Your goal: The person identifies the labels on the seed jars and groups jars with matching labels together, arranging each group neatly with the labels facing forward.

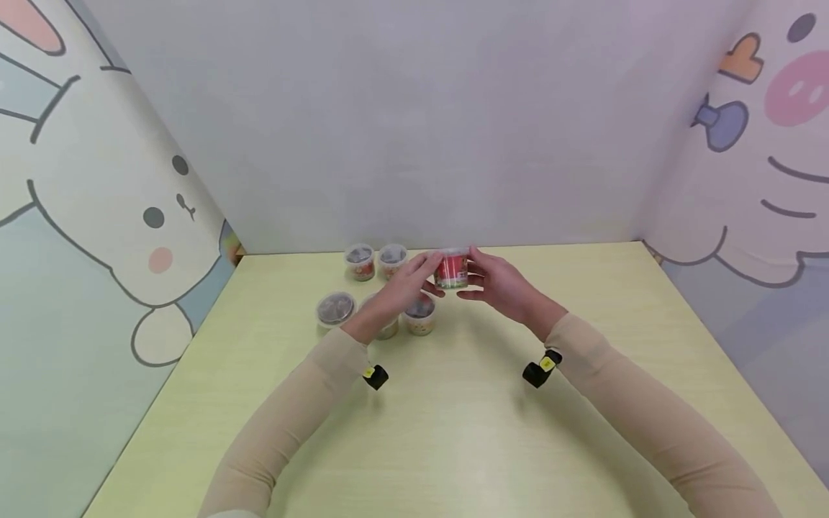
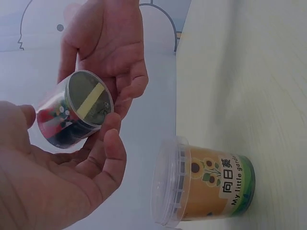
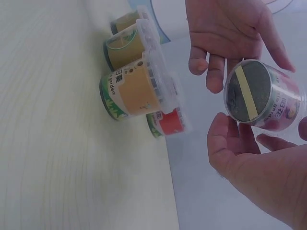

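Note:
A small clear plastic cup [image 1: 451,269] with a red-pink flower label is held up off the table between both hands. My left hand [image 1: 403,285] grips it from the left, thumb against its side, while my right hand [image 1: 504,285] holds the right side with bent fingers. In the left wrist view the cup [image 2: 72,112] is tilted, its dark round end crossed by a pale yellow strip. That same end of the cup [image 3: 249,91] faces the right wrist camera. Below the left hand stands an orange sunflower-labelled cup [image 2: 211,179] with a clear lid.
Several lidded cups stand on the pale wooden table [image 1: 440,432] around the left hand, among them a back-row cup [image 1: 360,262] and a front-left cup [image 1: 336,309]. A red-labelled cup [image 3: 168,122] shows behind the orange one. Cartoon-printed panels [image 1: 97,216] flank the table, with a plain wall behind.

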`<state>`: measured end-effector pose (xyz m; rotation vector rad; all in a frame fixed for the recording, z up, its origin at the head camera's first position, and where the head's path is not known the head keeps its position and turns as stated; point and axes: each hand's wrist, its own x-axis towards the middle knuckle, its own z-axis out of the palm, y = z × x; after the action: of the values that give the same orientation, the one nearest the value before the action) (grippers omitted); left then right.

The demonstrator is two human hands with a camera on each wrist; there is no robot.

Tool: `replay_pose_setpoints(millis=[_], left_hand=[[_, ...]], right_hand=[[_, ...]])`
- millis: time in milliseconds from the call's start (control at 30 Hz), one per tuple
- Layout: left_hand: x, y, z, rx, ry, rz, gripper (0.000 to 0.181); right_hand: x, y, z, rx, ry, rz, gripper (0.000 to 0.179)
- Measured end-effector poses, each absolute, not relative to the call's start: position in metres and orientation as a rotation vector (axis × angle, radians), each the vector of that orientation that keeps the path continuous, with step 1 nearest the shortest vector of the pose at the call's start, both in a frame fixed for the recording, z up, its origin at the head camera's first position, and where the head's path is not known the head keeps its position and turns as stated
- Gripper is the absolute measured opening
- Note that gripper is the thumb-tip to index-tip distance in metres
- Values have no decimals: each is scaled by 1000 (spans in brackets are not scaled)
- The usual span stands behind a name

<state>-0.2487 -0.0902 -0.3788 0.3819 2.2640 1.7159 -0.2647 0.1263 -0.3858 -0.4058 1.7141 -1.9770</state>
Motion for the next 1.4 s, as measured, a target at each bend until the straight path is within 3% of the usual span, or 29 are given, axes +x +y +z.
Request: replay_pose_setpoints(millis=[667, 1400], left_hand=[[-249, -96, -379, 387, 2221, 1753, 55], [-252, -101, -383, 345, 2277, 1716, 67]], right_hand=[[-260, 118, -389, -332, 1683, -2043, 66], [-260, 105, -397, -298, 1664, -2087, 63]])
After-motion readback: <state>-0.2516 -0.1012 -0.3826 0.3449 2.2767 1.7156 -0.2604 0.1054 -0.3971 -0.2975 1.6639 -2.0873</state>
